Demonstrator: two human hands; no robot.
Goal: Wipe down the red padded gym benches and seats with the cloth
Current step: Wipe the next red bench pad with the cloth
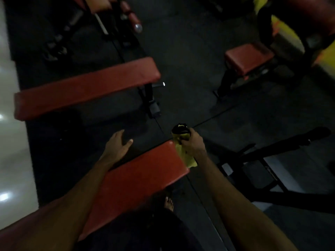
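Note:
A red padded bench (141, 176) runs from the lower left toward the middle, right below me. My right hand (193, 142) grips a yellow and black cloth (183, 147) at the far end of that bench, and the cloth hangs over the pad's edge. My left hand (117, 144) hovers beyond the bench's left side with fingers spread, holding nothing. A second red bench (85, 88) lies farther off on the left. A small red seat (249, 58) stands at the upper right.
The floor is dark rubber matting, with pale shiny flooring (10, 124) along the left. Black bench frames (272, 160) stretch out at the right. A machine with red roller pads (132, 15) stands at the top, yellow equipment (290, 33) at the top right. My bare foot (168, 203) shows under the bench.

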